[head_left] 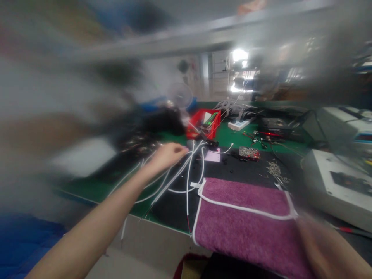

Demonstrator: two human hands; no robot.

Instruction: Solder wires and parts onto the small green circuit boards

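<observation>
Beside white cables (pixel 187 201), left fingers (pixel 175 155); by purple cloth (pixel 247 234), right fingers (pixel 310 237); both grips unclear.

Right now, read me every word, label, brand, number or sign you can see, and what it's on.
No text is readable.
Pink paper: any writing too small.
Black box with red light: any marking too blurred.
Purple cloth: no lettering visible.
</observation>
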